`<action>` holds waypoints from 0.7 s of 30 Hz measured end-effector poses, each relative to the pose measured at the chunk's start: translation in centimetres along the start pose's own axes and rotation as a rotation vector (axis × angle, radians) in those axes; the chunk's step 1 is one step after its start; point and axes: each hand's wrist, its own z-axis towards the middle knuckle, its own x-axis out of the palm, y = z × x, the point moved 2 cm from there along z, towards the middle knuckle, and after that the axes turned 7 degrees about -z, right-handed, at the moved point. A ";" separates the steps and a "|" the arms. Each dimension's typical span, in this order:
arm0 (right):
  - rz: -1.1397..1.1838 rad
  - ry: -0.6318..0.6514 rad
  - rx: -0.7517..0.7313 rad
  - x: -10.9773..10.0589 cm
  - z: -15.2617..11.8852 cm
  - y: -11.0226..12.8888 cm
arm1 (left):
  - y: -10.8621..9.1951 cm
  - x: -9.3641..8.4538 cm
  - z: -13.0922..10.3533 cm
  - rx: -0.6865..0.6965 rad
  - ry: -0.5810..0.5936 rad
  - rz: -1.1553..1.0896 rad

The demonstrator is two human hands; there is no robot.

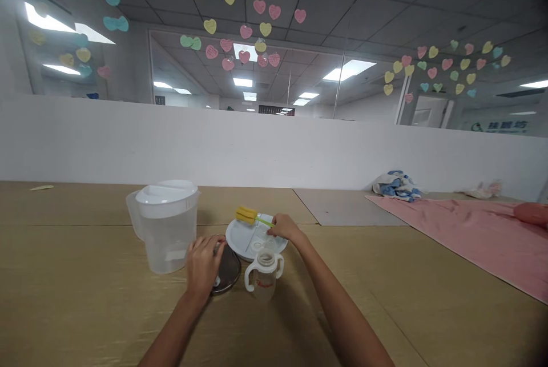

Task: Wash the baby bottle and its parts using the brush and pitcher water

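Note:
My right hand is closed at the right side of a white divided plate, its fingers at the green handle of a yellow sponge brush. The brush lies across the plate's far side. Small clear parts rest on the plate near my fingertips. My left hand is over the left part of a dark round tray, fingers curled around something small that I cannot make out. Between my forearms stands a clear bottle with two white handles, its top uncovered.
A translucent lidded pitcher stands left of my left hand. Farther right lie a pink cloth, a crumpled blue and white cloth and a red item. A white wall runs behind the brown table.

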 end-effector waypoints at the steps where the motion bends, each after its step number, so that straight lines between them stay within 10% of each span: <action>1: -0.009 0.007 -0.001 0.2 0.0 0.1 | 0.1 0.1 0.0 -0.005 0.003 -0.004; 13: -0.025 -0.136 0.013 -1.7 -0.7 0.6 | -0.8 -0.1 0.1 0.020 -0.022 -0.015; 21: 0.119 -0.310 -0.134 -3.4 -3.9 6.0 | -2.0 -0.1 -0.2 0.186 0.003 -0.133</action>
